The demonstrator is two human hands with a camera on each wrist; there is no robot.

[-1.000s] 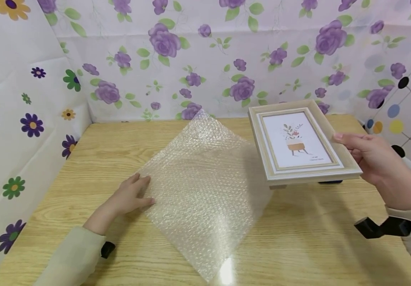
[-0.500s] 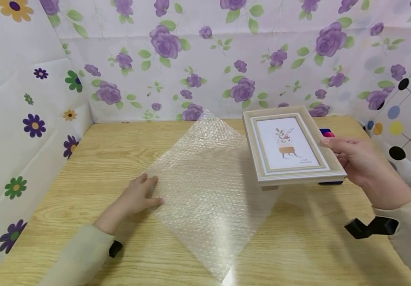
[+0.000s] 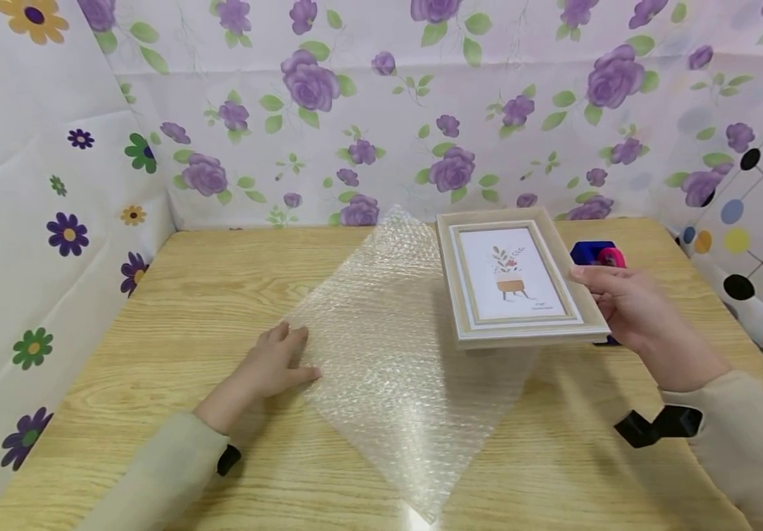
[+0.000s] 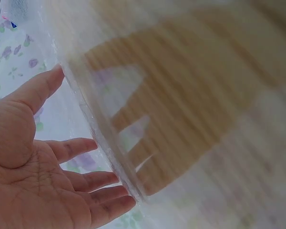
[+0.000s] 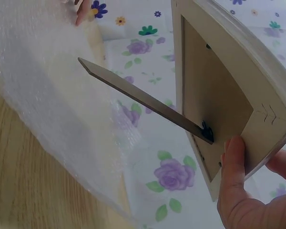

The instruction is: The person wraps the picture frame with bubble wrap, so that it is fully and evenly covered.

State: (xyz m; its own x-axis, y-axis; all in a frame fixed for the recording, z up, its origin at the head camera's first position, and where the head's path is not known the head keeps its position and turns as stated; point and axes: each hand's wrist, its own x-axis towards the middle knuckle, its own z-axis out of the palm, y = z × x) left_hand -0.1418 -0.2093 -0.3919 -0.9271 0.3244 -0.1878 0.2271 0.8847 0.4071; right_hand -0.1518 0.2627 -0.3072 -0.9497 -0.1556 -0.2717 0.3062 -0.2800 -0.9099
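A picture frame with a pale wooden border and a potted-plant print is held up, tilted, over the right part of the bubble wrap. My right hand grips its right edge, thumb on the front. In the right wrist view the back of the frame shows, its stand leg swung out. A clear sheet of bubble wrap lies flat, turned like a diamond. My left hand rests at its left corner, fingers spread and fairly straight; in the left wrist view the fingertips touch the sheet's edge.
A blue and pink object stands behind the right hand, partly hidden by it. The wooden table reaches a flowered cloth backdrop at the back, with patterned cloth on both sides.
The picture frame and right hand have moved left and slightly down, farther over the bubble wrap, uncovering more of the blue and pink object. The left hand and the sheet have shifted right in view.
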